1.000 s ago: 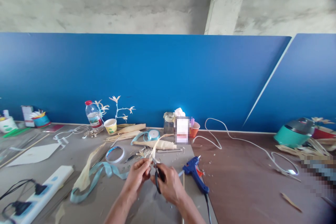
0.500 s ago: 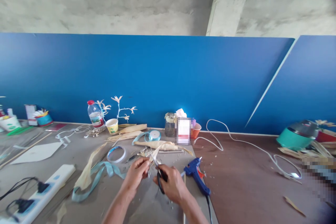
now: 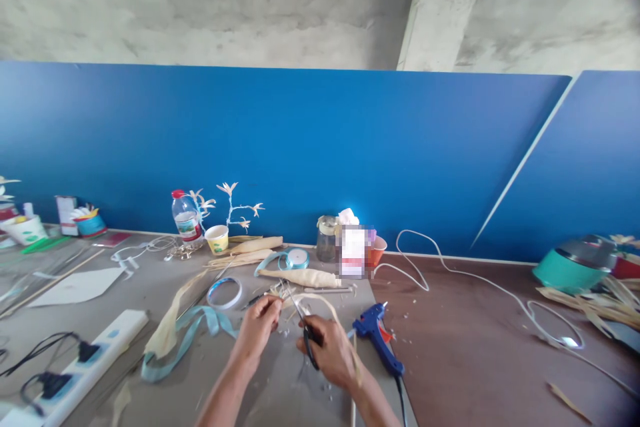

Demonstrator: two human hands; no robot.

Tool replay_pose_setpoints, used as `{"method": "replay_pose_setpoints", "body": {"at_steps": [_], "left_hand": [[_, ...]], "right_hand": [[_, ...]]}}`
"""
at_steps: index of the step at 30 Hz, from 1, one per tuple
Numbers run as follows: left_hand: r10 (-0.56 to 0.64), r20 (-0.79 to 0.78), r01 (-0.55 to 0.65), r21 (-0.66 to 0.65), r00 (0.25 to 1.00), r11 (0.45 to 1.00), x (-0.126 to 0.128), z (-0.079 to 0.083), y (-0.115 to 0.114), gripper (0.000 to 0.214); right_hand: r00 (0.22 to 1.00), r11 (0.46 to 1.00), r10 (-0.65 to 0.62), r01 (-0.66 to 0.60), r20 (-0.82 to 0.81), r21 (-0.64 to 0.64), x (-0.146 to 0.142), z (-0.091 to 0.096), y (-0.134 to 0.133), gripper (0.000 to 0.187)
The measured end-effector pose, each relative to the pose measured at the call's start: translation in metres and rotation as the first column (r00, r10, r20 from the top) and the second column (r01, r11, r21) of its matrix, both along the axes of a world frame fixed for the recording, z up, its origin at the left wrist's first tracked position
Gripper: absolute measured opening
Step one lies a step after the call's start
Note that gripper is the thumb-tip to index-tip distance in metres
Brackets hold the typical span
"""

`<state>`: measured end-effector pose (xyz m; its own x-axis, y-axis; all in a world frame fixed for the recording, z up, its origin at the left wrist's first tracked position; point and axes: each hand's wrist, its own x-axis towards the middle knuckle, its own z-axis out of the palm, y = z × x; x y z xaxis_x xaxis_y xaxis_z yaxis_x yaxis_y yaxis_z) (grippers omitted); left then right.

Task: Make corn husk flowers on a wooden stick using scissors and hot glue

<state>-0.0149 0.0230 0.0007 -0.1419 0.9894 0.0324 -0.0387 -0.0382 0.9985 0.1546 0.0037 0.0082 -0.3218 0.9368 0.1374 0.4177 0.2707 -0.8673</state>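
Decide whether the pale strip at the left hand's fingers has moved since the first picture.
Yes: judged against the glass jar, the pale strip has swung right and away from it, curving toward the right hand.

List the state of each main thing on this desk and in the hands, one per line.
Scissors: held in the right hand; blade gap unclear
Husk strip: pinched in the left hand, arched
Glue gun: lying on its side
Power strip: two black plugs in
Bottle: upright, capped
Yellow cup: upright
Blue ribbon: loose, twisted
Tape roll: lying flat
Ribbon spool: flat, partly unwound
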Motion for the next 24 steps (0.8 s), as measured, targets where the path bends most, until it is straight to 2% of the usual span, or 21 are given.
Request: {"method": "replay_pose_setpoints", "body": {"at_steps": [4, 12, 18, 24], "left_hand": [[0.095, 0.025, -0.094, -0.006, 0.995, 0.996, -0.0009, -0.0001, 0.0006, 0.033], [0.226, 0.025, -0.228, 0.087, 0.974, 0.970, -0.0033, 0.0030, -0.0008, 0.037], [0.305, -0.147, -0.264, 0.248, 0.941, 0.932, -0.0071, -0.0047, 0.0007, 0.037], [0.333, -0.226, -0.260, 0.300, 0.915, 0.918, -0.0091, -0.0045, 0.0004, 0.036]], "right_hand": [[1.000, 1.000, 0.022, -0.022, 0.003, -0.004, 0.0005, 0.0014, -0.0005, 0.018], [0.993, 0.989, 0.115, -0.117, -0.032, -0.089, 0.0012, 0.0028, -0.0027, 0.018], [0.988, 0.979, 0.150, -0.154, -0.043, -0.137, -0.0022, 0.0010, -0.0042, 0.018], [0.979, 0.962, 0.185, -0.197, -0.083, -0.189, -0.0019, -0.0025, -0.0053, 0.018]]}}
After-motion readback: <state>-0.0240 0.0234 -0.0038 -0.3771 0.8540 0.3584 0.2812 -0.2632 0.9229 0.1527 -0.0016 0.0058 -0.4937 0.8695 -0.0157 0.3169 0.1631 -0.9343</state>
